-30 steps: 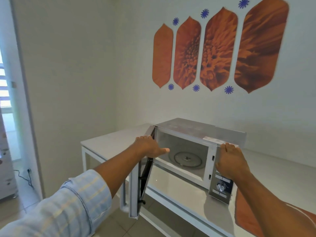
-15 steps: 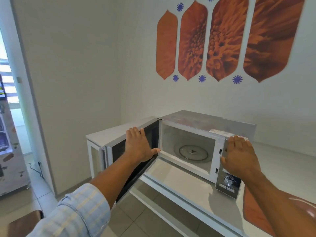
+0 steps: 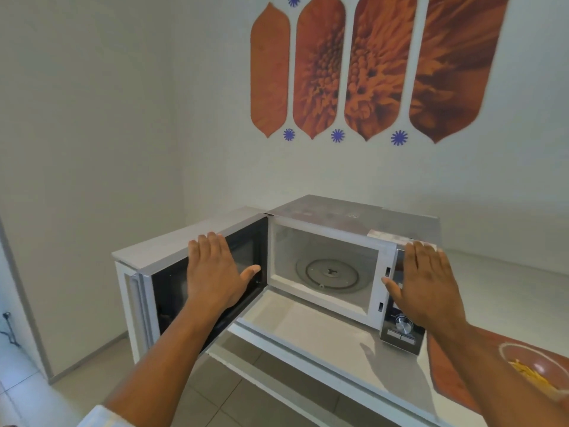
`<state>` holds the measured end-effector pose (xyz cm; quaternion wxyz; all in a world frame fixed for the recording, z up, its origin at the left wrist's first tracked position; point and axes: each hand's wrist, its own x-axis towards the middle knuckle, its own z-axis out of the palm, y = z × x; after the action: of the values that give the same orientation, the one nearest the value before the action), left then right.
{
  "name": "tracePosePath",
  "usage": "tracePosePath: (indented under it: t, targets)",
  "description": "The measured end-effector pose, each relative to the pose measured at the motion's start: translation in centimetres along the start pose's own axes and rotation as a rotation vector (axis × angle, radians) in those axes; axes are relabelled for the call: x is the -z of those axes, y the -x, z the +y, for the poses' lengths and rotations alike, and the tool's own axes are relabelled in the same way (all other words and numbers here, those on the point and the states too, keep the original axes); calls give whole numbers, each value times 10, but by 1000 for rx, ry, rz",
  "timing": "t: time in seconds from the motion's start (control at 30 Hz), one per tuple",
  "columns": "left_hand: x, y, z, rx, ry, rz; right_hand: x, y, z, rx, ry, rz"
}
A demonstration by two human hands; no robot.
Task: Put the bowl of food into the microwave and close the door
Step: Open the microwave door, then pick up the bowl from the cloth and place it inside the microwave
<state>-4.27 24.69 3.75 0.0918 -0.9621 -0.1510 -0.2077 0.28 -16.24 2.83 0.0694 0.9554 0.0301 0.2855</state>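
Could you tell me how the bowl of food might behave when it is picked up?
The bowl looks rigid, probably ceramic, so likely fragile if knocked. Its loose yellow food could shift if tilted. It sits on an orange mat, so it probably won't slide.

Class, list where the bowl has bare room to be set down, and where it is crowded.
Free: the turntable inside the microwave, and the counter before its opening. Crowded: the right edge, where the bowl sits on an orange mat beside the right hand.
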Motion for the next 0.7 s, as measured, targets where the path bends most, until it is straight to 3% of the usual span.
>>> tracePosePath:
  t: [0.27,0.47,0.7]
  targets:
    - [-2,-12,-12,-31,84,40,-7,-2,-5,-34,3,29]
    - [2,-25,24,-163,440,144,-1,6,-4,-71,-147,66]
    - [24,-19,115,-411,838,216,20,27,16,-220,-288,253]
